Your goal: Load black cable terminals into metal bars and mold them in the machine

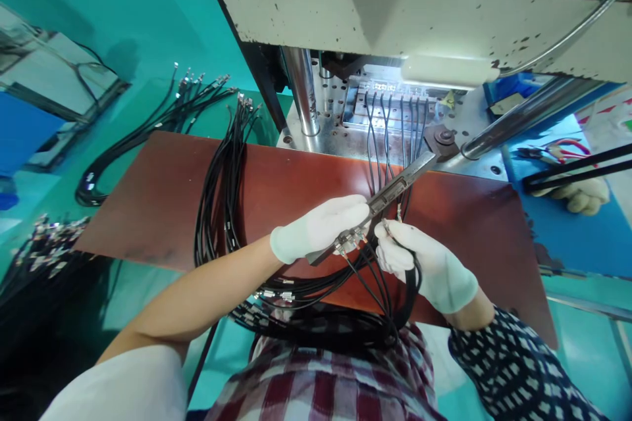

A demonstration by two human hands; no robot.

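Observation:
My left hand (328, 227), in a white glove, is wrapped round a long metal bar (402, 183) that slants up to the right. Several cable connectors (349, 239) sit along the bar's lower part, their black cables hanging down. My right hand (419, 260), also gloved, is closed on black cables (413, 286) just right of the bar, with a connector end at its fingertips. More black cables (316, 325) loop across my lap. Behind the bar, several thin cables run up into a metal fixture (390, 110) in the press.
A brown board (286, 177) lies below the press (395, 20). Cable bundles (224, 191) rest at its left, with others on the green surface beyond. Metal columns (302, 92) flank the fixture. Pliers (548, 151) and a glove (582, 196) lie at the right.

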